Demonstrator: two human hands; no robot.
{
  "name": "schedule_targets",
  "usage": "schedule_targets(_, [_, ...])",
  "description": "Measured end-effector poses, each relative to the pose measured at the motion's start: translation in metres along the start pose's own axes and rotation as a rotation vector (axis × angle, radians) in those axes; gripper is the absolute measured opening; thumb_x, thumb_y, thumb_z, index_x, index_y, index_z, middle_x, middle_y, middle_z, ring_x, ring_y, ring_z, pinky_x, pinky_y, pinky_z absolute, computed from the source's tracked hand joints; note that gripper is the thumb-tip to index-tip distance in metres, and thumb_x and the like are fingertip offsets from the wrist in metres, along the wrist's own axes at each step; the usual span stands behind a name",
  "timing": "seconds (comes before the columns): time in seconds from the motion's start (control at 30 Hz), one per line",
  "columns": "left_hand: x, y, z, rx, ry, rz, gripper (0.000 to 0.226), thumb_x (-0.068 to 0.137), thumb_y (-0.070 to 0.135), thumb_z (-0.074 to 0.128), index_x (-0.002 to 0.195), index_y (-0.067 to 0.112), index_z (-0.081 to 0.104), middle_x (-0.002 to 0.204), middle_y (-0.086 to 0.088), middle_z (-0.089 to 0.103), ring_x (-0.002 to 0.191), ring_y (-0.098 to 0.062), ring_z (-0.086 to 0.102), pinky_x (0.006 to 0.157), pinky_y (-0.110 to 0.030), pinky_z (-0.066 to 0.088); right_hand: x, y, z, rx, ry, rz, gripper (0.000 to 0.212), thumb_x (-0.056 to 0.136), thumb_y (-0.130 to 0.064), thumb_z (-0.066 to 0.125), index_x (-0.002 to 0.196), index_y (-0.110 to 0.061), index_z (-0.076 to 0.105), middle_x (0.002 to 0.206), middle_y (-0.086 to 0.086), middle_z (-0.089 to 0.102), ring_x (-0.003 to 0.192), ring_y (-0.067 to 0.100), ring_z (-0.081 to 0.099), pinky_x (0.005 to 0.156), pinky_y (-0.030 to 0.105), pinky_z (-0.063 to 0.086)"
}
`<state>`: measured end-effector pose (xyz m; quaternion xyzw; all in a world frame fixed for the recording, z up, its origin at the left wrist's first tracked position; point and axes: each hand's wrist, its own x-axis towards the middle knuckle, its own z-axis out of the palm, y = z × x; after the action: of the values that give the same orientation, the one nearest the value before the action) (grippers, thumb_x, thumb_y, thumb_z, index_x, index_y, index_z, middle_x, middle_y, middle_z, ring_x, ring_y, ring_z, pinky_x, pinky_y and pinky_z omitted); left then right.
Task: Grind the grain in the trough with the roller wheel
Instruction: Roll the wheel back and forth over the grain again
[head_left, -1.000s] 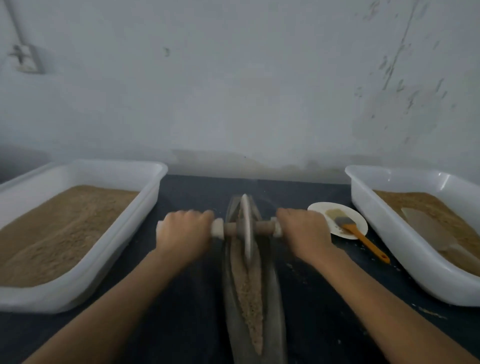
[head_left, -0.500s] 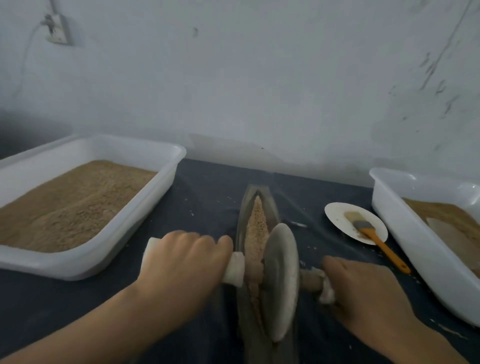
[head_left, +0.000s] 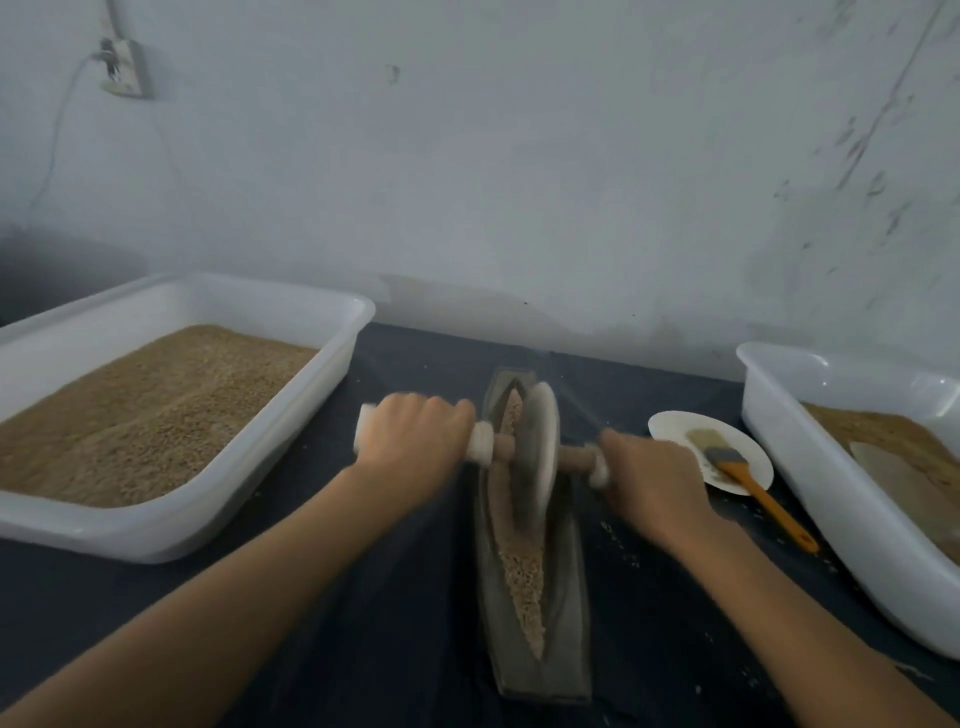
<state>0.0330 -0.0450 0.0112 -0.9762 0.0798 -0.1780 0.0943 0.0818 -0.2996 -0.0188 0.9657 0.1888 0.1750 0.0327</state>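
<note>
No text, label, brand, number or sign could be read anywhere in the view. The white plastic tubs, the grey stone trough and the pale plaster wall all showed plain, unmarked surfaces.

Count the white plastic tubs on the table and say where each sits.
2. One white tub sits left of the trough, filled with grain. The other white tub sits at the right edge, beyond the brush, partly cut off by the frame.
</note>
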Motion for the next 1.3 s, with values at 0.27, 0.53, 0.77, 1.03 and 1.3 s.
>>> schedule_targets(0.27, [-0.101,0.005,-0.035,-0.109,0.092,0.210,0.051,0.029,0.023,0.086,0.065,0.025,0.050,0.051,0.006,0.045,0.039,-0.014,0.044,0.043,-0.027,0.024,-0.089,-0.010,-0.056,-0.089,-0.143,-0.135,0.039,0.061,-0.050,0.071,0.072,-0.037,0.036,0.059,-0.015,0.039,0.055,0.004,0.050,0.051,0.029,0.045])
schedule_targets(0.53, [0.034,-0.022,0.025,0.022,0.047,-0.007,0.024,0.085,0.039,0.058,0.086,0.028,0.037,0.086,0.005,0.063,0.074,-0.020,0.061,0.059,-0.031,0.033,0.022,-0.008,-0.013,-0.185,0.170,-0.049,0.033,0.068,-0.039,0.079,0.075,-0.024,0.051,0.063,-0.004,0.059,0.049,0.019,0.052,0.048,0.026,0.024])
schedule_targets(0.77, [-0.018,-0.010,0.022,-0.040,0.038,-0.023,0.033,0.083,0.042,0.061,0.084,0.036,0.029,0.068,0.012,0.039,0.059,-0.009,0.042,0.056,-0.027,0.030,-0.012,-0.014,-0.026,-0.141,0.088,-0.041,0.028,0.070,-0.032,0.076,0.080,-0.025,0.051,0.073,-0.003,0.063,0.061,0.021,0.060,0.050,0.030,0.031])
schedule_targets(1.03, [-0.089,-0.009,-0.010,-0.115,-0.074,0.077,0.038,0.068,0.058,0.061,0.079,0.044,0.027,0.064,0.018,0.041,0.059,-0.003,0.049,0.051,-0.020,0.024,-0.083,-0.019,-0.069,-0.075,0.107,-0.211,0.050,0.026,-0.031,0.088,0.059,-0.028,0.051,0.049,-0.007,0.048,0.039,0.008,0.045,0.040,0.022,0.026])
schedule_targets(1.3, [0.028,-0.025,0.039,-0.099,0.031,-0.086,0.024,0.080,0.050,0.058,0.079,0.033,0.041,0.064,0.012,0.042,0.056,-0.013,0.046,0.053,-0.028,0.033,0.041,-0.012,-0.031,-0.163,0.090,-0.098,0.021,0.078,-0.031,0.067,0.093,-0.022,0.056,0.086,0.002,0.067,0.077,0.028,0.065,0.058,0.033,0.033])
